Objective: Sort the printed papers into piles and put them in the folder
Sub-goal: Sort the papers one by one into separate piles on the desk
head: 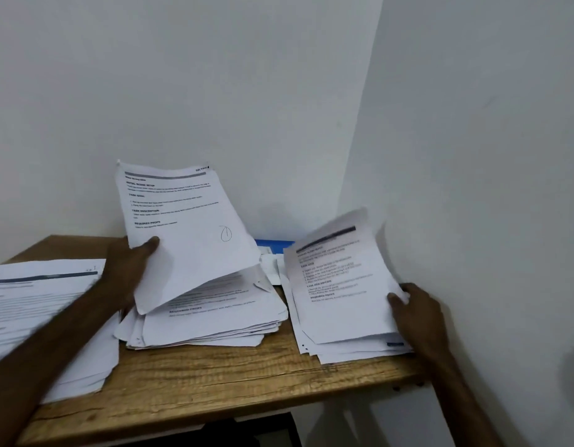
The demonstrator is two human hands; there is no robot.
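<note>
Three piles (208,321) on table (214,382), sorting midway; our left grip (131,269) pinches a sheet (189,227), right grip (418,314) a second sheet (340,285); folder (274,245) seemingly unfilled.

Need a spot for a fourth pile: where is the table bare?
Bare wood at the front of the table, before the middle pile, between left pile and right pile. Small patch at back left corner. Crowded behind: blue folder.
</note>
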